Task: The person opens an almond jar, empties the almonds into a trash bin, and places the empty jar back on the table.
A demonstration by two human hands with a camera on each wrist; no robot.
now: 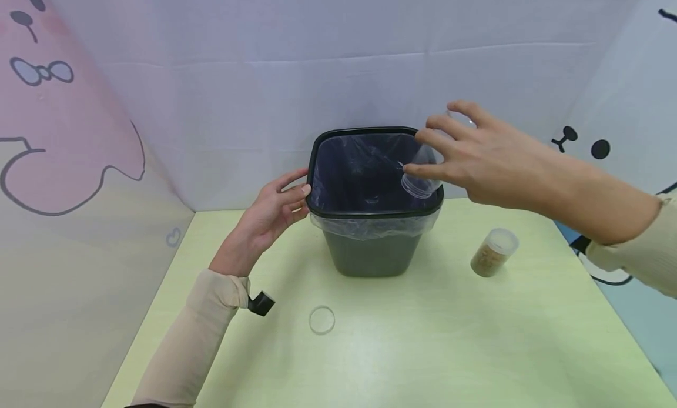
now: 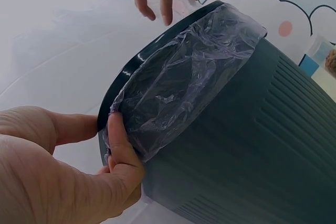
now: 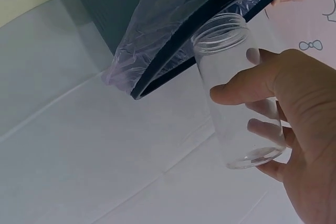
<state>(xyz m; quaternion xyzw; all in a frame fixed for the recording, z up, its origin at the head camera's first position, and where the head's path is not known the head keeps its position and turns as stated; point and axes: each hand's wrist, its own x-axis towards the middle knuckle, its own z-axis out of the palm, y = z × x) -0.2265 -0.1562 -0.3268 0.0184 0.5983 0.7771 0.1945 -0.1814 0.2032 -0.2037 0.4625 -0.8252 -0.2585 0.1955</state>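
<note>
A dark grey trash bin (image 1: 371,249) stands on the table, lined with a clear plastic bag (image 2: 194,72) folded over its black rim. At the rim's left side my left hand (image 1: 272,211) grips the edge, thumb on one side and fingers on the other, pinching the bag there. My right hand (image 1: 465,155) holds a clear, lidless jar (image 3: 236,93) over the bin's right side. Its threaded mouth tilts down into the opening, and nothing shows through its walls. In the right wrist view the thumb lies along the near side, with fingers behind the jar.
A second clear jar (image 1: 494,253) with brown contents and a whitish lid stands on the table right of the bin. In front of the bin lies a thin pale ring (image 1: 321,320). White cloth (image 1: 238,102) hangs behind, and printed cloth (image 1: 69,143) at the left.
</note>
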